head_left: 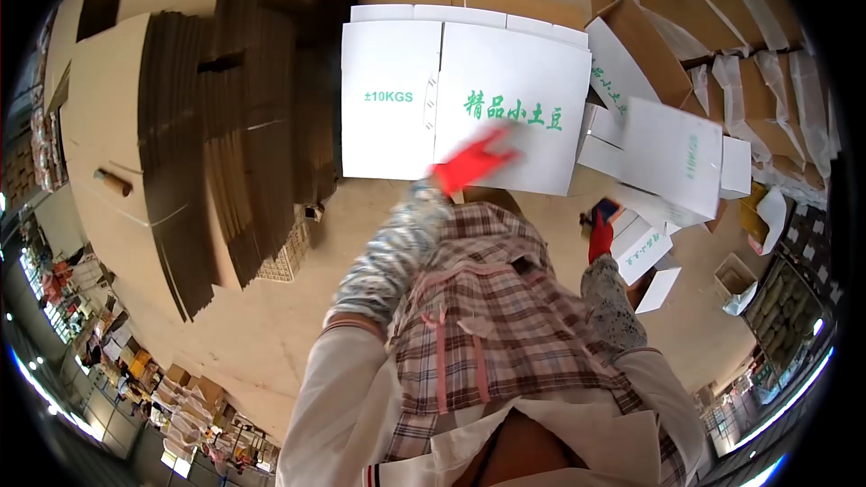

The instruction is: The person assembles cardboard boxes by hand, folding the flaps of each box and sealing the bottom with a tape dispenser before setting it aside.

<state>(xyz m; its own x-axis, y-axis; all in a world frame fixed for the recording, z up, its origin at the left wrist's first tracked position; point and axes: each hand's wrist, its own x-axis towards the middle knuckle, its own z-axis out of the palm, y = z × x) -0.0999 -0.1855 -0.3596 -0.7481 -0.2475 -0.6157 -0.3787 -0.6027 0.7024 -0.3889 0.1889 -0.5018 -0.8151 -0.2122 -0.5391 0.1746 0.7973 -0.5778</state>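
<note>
My left hand (475, 159), in a red glove and blurred by motion, is over the lower edge of a stack of flat white cartons (391, 59) with green print. Its fingers are spread and nothing shows between them. To the right, my right hand (602, 230), also red-gloved, is closed around a dark blue and black object (603, 211) too small to make out. That hand is beside a small folded white carton (642, 248) with green print. Above it lies a larger white box (672, 158), partly over other white cartons.
Tall stacks of brown flat cardboard (104, 126) stand on the left, with a pale plastic crate (287, 254) beside them. Open brown boxes with plastic liners (767, 95) fill the upper right. A small bin (735, 276) stands on the floor at the right.
</note>
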